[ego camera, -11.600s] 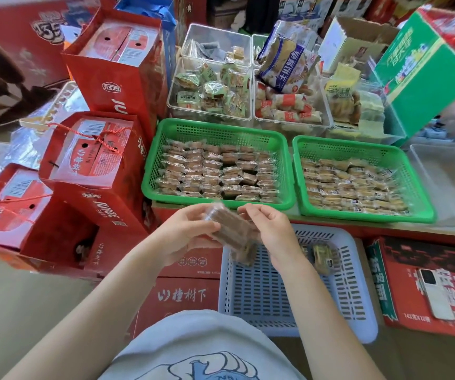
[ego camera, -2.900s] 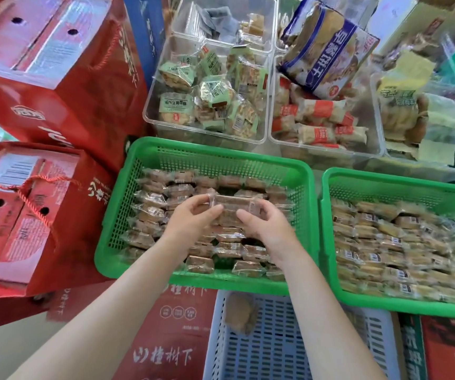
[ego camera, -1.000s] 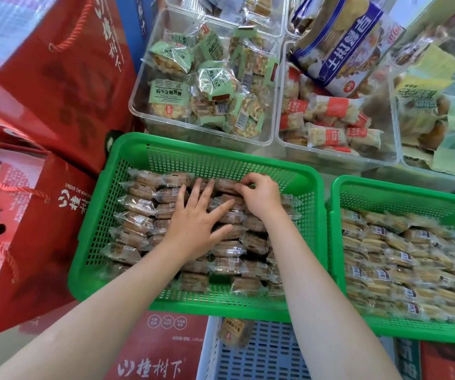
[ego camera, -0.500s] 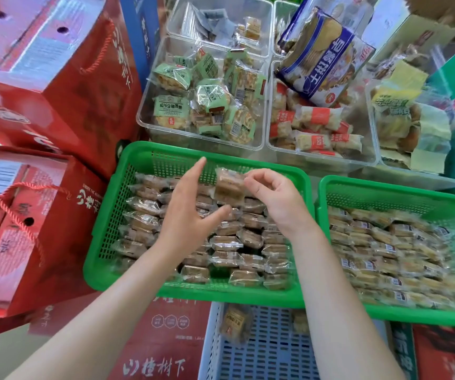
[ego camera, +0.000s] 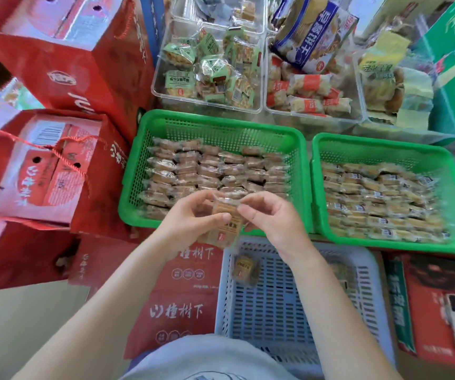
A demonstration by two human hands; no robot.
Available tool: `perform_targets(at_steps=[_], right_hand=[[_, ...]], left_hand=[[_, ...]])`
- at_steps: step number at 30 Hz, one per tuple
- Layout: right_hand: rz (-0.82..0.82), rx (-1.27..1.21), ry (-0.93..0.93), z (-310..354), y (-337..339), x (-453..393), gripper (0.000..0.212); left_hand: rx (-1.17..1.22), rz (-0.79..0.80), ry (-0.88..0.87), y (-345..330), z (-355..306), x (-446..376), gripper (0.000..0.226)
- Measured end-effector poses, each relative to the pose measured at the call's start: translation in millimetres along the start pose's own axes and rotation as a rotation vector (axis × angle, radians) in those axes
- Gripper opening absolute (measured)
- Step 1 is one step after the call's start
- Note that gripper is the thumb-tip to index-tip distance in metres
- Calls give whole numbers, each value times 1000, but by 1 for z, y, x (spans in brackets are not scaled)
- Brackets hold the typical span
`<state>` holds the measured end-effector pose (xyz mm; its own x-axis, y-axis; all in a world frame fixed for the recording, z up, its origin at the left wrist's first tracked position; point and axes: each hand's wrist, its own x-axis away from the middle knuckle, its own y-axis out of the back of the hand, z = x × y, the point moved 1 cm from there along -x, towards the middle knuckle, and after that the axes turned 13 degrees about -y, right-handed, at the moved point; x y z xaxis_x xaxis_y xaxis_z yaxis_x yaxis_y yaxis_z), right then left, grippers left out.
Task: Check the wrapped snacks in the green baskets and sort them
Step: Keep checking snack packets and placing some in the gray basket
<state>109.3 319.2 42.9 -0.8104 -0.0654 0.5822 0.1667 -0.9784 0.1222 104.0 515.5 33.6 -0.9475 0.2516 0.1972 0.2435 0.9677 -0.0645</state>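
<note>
Pinching one wrapped snack (ego camera: 225, 220) from both sides: left hand (ego camera: 190, 218) with thumb and curled fingers on the left edge of the wrapper, right hand (ego camera: 271, 218) with fingertips on the upper right corner, the packet held upright between them with the printed face turned to the camera. Just behind the fingers, the left green basket (ego camera: 215, 124), filled with rows of similar brown packets; further right of the fingers, the second green basket (ego camera: 380, 145), also full. Directly under the fingers and a little toward the body, a pale blue basket (ego camera: 369, 272) with one packet (ego camera: 244, 268) already lying inside. Beyond the green baskets, clear tubs (ego camera: 207, 105) with other snacks; left of the hands, red gift boxes (ego camera: 45, 165). Likely in the checking step now, with many packets not yet looked at. Possible trouble from here: smooth film held only at the edges, so easy to slip and fall back among the unchecked rows, then hard to find again; also too much pressure from the thumbs, enough perhaps to crack the soft cake inside; also a wrong drop, because the three baskets stand close together.
</note>
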Motion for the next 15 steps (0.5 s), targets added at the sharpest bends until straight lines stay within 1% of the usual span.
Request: perform_targets(at_steps=[2, 6, 11, 13, 15], right_hand=[[-10, 32, -28, -6, 1, 11, 6], [17, 61, -87, -13, -4, 37, 3], [-114, 80, -12, -22, -19, 65, 12], [-197, 122, 55, -22, -24, 75, 14], [-258, 160, 141, -20, -28, 83, 15]], left_hand=[[-29, 11, -5, -4, 2, 15, 35], [-94, 41, -11, -10, 4, 39, 33], [-137, 95, 7, -15, 3, 62, 34], [-94, 79, 40, -18, 2, 70, 30], [-4, 36, 78, -24, -4, 79, 21]])
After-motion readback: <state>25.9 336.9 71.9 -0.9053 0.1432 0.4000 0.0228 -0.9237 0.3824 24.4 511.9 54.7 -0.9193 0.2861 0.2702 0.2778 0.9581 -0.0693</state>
